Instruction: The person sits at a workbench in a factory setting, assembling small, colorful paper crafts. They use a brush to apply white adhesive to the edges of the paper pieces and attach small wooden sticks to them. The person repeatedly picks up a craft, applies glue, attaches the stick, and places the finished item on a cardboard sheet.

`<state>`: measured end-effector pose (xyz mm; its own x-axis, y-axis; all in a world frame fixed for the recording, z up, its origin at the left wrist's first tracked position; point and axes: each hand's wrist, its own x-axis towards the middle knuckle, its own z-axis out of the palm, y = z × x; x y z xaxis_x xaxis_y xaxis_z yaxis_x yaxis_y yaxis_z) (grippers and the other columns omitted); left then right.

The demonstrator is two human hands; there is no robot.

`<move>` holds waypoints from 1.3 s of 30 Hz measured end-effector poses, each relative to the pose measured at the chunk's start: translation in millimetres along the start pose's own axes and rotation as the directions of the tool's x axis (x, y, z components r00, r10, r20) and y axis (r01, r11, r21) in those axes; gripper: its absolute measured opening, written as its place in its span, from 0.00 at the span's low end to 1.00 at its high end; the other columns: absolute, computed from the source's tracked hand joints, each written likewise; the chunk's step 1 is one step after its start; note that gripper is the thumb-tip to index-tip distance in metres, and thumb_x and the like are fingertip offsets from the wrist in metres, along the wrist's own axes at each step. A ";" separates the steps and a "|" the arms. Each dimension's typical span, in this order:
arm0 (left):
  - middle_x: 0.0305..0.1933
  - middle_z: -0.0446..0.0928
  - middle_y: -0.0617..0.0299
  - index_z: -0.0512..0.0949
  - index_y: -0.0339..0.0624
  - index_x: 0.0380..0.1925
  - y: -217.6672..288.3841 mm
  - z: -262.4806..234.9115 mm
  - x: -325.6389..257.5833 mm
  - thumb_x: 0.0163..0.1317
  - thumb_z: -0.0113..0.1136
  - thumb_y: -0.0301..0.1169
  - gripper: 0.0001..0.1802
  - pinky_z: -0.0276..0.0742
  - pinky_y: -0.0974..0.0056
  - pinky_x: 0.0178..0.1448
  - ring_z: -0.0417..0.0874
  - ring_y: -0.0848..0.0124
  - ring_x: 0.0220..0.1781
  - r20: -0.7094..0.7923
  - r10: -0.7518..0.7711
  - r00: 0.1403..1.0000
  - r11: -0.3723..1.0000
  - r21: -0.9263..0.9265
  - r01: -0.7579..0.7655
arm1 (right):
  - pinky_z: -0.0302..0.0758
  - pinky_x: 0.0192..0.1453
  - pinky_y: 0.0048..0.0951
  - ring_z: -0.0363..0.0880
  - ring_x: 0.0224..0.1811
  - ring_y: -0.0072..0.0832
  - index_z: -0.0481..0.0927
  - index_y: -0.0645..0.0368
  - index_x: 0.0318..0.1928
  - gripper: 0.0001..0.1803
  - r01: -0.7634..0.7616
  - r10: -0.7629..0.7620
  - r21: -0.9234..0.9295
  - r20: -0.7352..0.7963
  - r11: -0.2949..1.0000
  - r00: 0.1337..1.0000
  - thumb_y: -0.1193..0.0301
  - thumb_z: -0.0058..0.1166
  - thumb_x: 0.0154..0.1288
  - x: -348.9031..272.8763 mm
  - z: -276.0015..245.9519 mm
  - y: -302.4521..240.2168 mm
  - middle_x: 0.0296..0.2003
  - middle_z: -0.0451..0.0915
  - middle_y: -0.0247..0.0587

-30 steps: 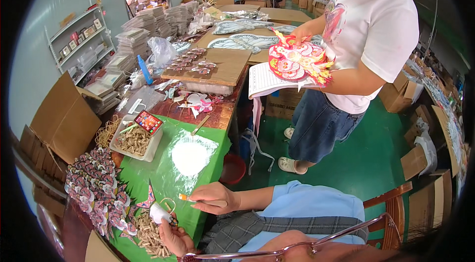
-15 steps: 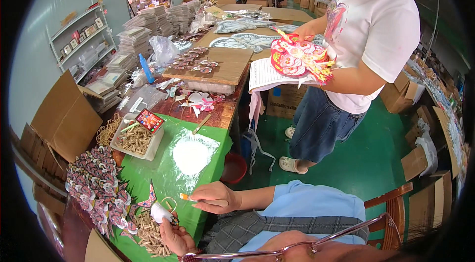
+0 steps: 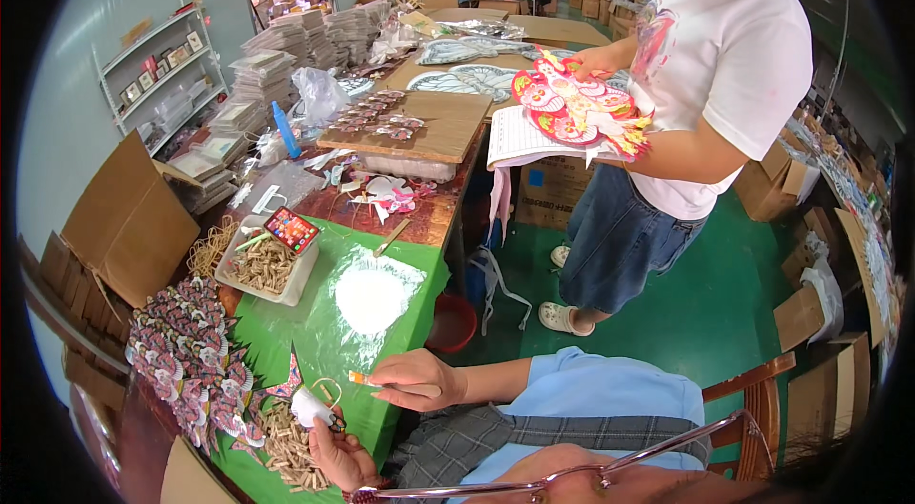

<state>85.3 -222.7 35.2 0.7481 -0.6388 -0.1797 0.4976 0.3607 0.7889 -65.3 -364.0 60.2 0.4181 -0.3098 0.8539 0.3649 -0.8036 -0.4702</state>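
My left hand (image 3: pixel 343 458) pinches a small fish-shaped cutout (image 3: pixel 308 406) with a white body and a patterned, pointed tail. A thin tan loop (image 3: pixel 329 388) stands out beside the cutout. To its right, my right hand (image 3: pixel 419 378) is closed round a brush (image 3: pixel 359 377), whose orange-and-white end points at the cutout without touching it. A spread white patch (image 3: pixel 370 300), seemingly paste, lies on clear plastic over the green cloth (image 3: pixel 419 266). Beneath my left hand is a heap of small wooden clothespins (image 3: pixel 291 452). Many patterned cutouts (image 3: pixel 186 352) are piled to the left.
A white tub (image 3: pixel 276 280) of clothespins carries a phone (image 3: pixel 292 230). A flat wooden stick (image 3: pixel 392 237) lies beyond the paste. Farther off are a board (image 3: pixel 443 118) with cutouts and a blue bottle (image 3: pixel 285 131). Across the table corner, a person (image 3: pixel 724 56) holds red cutouts (image 3: pixel 577 104) over a notebook.
The other person has shifted and spread the red cutouts over the notebook. My hands, the brush and the fish-shaped cutout stay almost where they were.
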 end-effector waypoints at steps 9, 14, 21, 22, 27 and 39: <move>0.38 0.81 0.61 0.74 0.36 0.44 -1.3 -3.5 1.2 0.66 0.53 0.33 0.12 0.64 0.78 0.18 0.83 0.78 0.36 0.014 -0.014 1.000 0.999 -0.032 0.014 | 0.74 0.30 0.33 0.79 0.30 0.42 0.75 0.68 0.40 0.12 -0.025 0.025 0.035 0.004 0.999 1.000 0.82 0.58 0.54 0.2 0.2 -1.0 0.31 0.78 0.50; 0.38 0.81 0.61 0.74 0.37 0.43 0.5 -1.0 -1.7 0.66 0.53 0.32 0.11 0.64 0.78 0.17 0.83 0.78 0.36 0.005 0.001 1.000 0.999 -0.032 -0.001 | 0.74 0.30 0.33 0.79 0.31 0.43 0.75 0.68 0.40 0.12 -0.035 0.035 0.050 0.009 0.998 0.999 0.81 0.58 0.54 0.2 0.9 -1.6 0.32 0.79 0.51; 0.35 0.81 0.59 0.74 0.37 0.42 5.3 4.0 -5.7 0.66 0.53 0.31 0.09 0.63 0.79 0.17 0.80 0.81 0.30 -0.046 -0.001 0.999 1.000 -0.024 0.000 | 0.75 0.31 0.33 0.80 0.31 0.42 0.76 0.68 0.40 0.12 -0.054 0.054 0.037 0.022 0.998 0.998 0.80 0.59 0.54 1.6 1.2 -4.7 0.32 0.79 0.52; 0.34 0.81 0.59 0.74 0.38 0.41 6.6 3.7 -6.1 0.66 0.53 0.31 0.09 0.63 0.79 0.17 0.79 0.82 0.29 -0.044 -0.004 0.999 1.000 -0.014 0.003 | 0.75 0.31 0.33 0.80 0.30 0.42 0.76 0.68 0.40 0.12 -0.058 0.057 0.039 0.024 0.998 0.998 0.80 0.60 0.54 2.3 1.6 -5.1 0.32 0.79 0.52; 0.33 0.81 0.59 0.75 0.39 0.41 3.9 1.9 -5.0 0.67 0.52 0.32 0.09 0.62 0.80 0.17 0.77 0.83 0.26 -0.063 0.007 0.998 0.999 -0.036 -0.009 | 0.76 0.30 0.32 0.81 0.30 0.42 0.76 0.68 0.41 0.14 -0.036 0.036 0.015 0.044 0.999 0.998 0.81 0.60 0.52 2.3 1.2 -2.8 0.33 0.80 0.51; 0.38 0.81 0.64 0.72 0.41 0.46 2.6 -11.5 -0.7 0.65 0.54 0.34 0.12 0.63 0.77 0.16 0.84 0.75 0.40 -0.011 0.012 1.000 1.000 0.002 -0.012 | 0.77 0.31 0.32 0.82 0.30 0.41 0.76 0.68 0.41 0.12 -0.010 0.012 -0.059 0.043 0.998 0.999 0.80 0.59 0.54 2.9 0.1 4.3 0.34 0.81 0.51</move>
<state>91.1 -213.5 30.6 0.7588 -0.6269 -0.1763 0.4875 0.3673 0.7921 -62.4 -368.3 60.6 0.4578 -0.2976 0.8378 0.3110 -0.8291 -0.4645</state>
